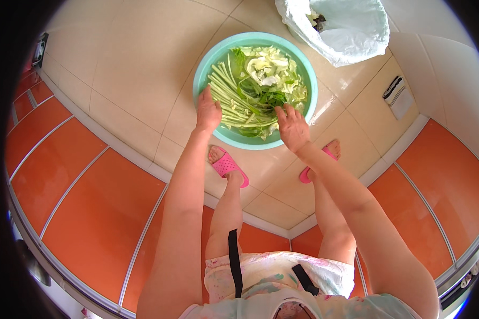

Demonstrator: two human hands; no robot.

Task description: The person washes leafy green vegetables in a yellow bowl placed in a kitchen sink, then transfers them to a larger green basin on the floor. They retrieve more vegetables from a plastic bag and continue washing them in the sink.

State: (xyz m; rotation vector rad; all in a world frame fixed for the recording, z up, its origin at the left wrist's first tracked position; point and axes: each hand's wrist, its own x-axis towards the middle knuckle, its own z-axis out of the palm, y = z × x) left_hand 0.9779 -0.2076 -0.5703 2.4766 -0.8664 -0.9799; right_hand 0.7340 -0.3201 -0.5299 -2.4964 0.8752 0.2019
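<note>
A round turquoise plastic basin of water stands on the tiled floor before me. Long pale-green stems curve along its left side, and torn cabbage-like leaves float at the far right. My left hand is at the basin's left edge, against the stem ends; its finger undersides are hidden. At the near right, my right hand reaches over the rim with fingertips at the dark green leaves. Whether either hand grips the greens is not visible.
A bin lined with a whitish plastic bag stands beyond the basin at right, with scraps inside. A folded cloth lies near the right wall. Orange cabinet fronts flank me. My feet in pink slippers are close to the basin.
</note>
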